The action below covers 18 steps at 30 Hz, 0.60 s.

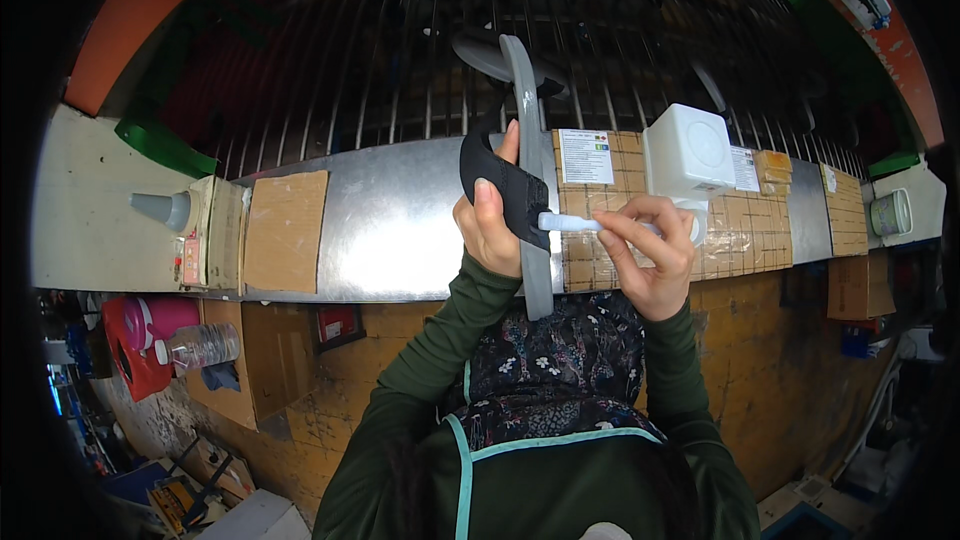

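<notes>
My left hand (488,230) grips a sandal (533,160) with a black strap and a grey sole, held on edge above the metal workbench (400,210). The thumb presses on the strap and the other fingers go behind or inside it. In a pinch of thumb and fingers, my right hand (655,255) holds a slim white brush (572,223). Its broad end meets the sandal where strap and sole join; the bristles cannot be made out. Just beyond the right hand stands a white square-sided plastic bottle (690,150).
Behind the bench runs a rack of metal rods (360,90), with another grey sandal (482,55) on it. Cardboard sheets (287,230) cover parts of the bench. A grey cone (165,208) lies at left, a tub (890,213) stands at right. A water bottle (205,345) is below left.
</notes>
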Available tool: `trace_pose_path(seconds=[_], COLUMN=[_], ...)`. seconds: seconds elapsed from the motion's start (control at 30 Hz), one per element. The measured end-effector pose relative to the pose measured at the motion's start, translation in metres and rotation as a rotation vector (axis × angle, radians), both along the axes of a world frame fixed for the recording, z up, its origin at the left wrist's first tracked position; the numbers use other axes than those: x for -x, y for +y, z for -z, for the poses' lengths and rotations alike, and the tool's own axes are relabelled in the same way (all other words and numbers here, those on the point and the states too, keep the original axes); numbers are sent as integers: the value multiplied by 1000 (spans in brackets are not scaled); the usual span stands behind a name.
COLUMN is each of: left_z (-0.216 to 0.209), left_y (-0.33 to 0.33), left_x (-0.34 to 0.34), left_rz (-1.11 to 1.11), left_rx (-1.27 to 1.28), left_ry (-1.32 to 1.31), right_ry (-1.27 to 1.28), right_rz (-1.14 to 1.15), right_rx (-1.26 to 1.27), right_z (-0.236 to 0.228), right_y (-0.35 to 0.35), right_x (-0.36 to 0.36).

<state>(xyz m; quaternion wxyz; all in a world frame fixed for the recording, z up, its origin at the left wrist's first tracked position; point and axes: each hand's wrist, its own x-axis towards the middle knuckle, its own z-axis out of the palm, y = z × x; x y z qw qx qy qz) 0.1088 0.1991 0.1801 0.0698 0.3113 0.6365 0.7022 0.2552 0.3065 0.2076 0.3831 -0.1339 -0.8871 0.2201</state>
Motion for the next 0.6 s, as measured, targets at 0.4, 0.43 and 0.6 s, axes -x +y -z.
trace_pose_path(seconds=[0.4,0.43,0.6], left_z=[-2,-3,-10], left_y=[5,4,7], left_x=[10,10,5], left_rz=[-26,-19,103], left_rx=[-40,-34,-198], left_ry=[42,37,-156], right_ry=[-12,-30,69], right_rz=[-21,-19,-194], right_rx=[-1,-7,349], right_z=[-4,-4,-4], right_y=[-5,-5,5], right_x=[-4,-5,0])
